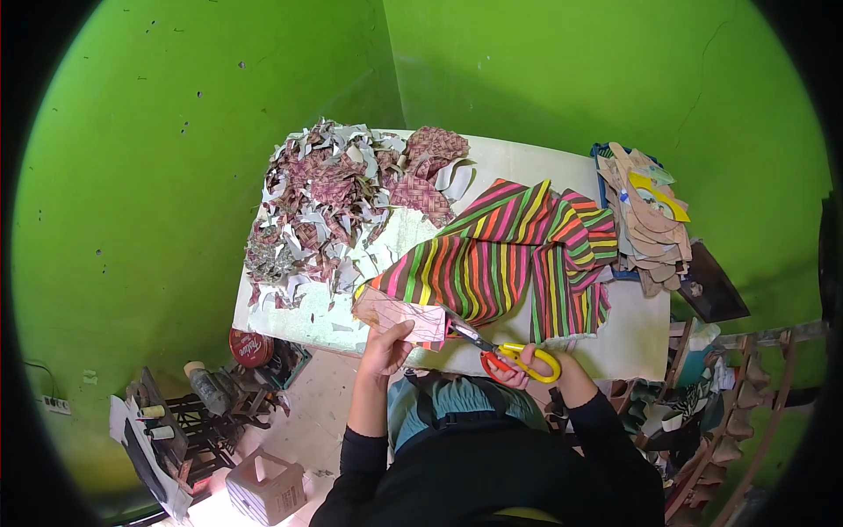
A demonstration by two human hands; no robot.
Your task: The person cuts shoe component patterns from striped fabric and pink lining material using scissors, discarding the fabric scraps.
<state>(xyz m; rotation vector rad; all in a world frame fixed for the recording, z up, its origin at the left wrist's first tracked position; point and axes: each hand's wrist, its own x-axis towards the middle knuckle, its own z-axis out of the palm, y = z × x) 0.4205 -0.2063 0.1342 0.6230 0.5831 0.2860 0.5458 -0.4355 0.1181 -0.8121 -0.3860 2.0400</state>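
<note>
Cutting w/ scissors (507, 356) gripped in our right hand (527, 376), we want short strokes. Left hand (386, 344) grips pink piece (411, 318) taut.

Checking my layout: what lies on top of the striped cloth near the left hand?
A pinkish pattern piece with drawn lines, held by the left hand; the scissors in the right hand meet its edge. The striped cloth under it is hidden.

The pattern (406, 318) is hiding the left hand's (385, 347) fingertips; scraps (325, 202) and cloth (505, 255) are covering much of the table (527, 161)
</note>
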